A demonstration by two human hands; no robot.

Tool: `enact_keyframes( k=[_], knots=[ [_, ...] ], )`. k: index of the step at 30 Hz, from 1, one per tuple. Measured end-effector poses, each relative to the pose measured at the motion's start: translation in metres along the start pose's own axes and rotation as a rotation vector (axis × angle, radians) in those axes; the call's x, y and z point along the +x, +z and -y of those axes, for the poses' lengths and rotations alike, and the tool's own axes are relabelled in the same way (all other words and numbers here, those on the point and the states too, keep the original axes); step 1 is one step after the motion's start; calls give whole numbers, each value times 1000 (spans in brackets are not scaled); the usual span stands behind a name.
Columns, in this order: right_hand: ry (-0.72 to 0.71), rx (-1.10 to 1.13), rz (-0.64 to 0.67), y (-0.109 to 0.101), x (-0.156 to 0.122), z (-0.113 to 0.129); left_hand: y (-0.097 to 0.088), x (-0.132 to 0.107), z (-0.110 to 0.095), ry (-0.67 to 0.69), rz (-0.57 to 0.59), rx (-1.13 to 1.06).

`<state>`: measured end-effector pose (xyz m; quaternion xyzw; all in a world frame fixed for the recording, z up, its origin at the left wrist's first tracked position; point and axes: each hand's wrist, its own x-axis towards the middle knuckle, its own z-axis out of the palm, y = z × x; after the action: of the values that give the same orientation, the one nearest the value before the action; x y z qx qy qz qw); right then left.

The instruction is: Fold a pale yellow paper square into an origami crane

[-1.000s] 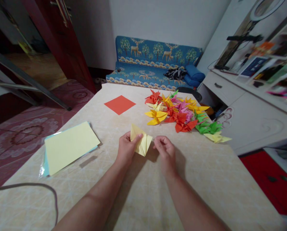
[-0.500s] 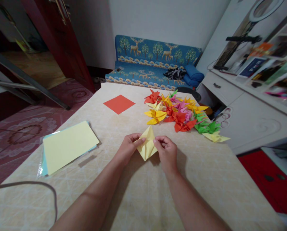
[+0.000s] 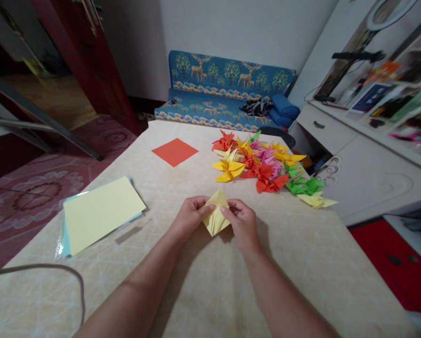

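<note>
A pale yellow piece of folded origami paper (image 3: 216, 222), diamond-shaped with creases down its middle, is held between both hands just above the table. My left hand (image 3: 192, 215) pinches its left corner, thumb on top and fingers beneath. On the other side, my right hand (image 3: 243, 220) grips the right edge, its thumb pressed on the paper near the centre. Beyond the hands lies a heap of folded paper cranes (image 3: 263, 164) in red, yellow, orange, pink and green. A flat red paper square (image 3: 175, 152) rests farther back to the left.
A stack of pale yellow and blue paper sheets (image 3: 103, 213) in a clear sleeve lies at the left of the table (image 3: 203, 300). A cable (image 3: 55, 266) curves over the near left edge. Behind stands a blue patterned sofa (image 3: 217, 101); white drawers (image 3: 372, 169) are on the right.
The top tip of the yellow paper has dropped slightly towards me. My right hand has shifted a little left, its thumb now closer to the paper's centre.
</note>
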<state>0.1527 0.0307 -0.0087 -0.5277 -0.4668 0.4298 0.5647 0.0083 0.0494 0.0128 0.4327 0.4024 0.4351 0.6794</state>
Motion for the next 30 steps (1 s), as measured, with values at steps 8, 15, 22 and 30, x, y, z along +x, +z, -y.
enact_keyframes(
  k=[8, 15, 22, 30],
  knots=[
    [3, -15, -59, 0, -1, 1, -5, 1, 2, -9, 111, -91],
    [-249, -157, -182, 3, -8, 12, 1, 4, 7, 49, -65, -141],
    [-457, -365, -150, 13, -14, 14, 13, 3, 17, 134, -179, -308],
    [-409, -393, -217, 16, -10, 7, 26, -1, 17, 108, -183, -547]
  ],
)
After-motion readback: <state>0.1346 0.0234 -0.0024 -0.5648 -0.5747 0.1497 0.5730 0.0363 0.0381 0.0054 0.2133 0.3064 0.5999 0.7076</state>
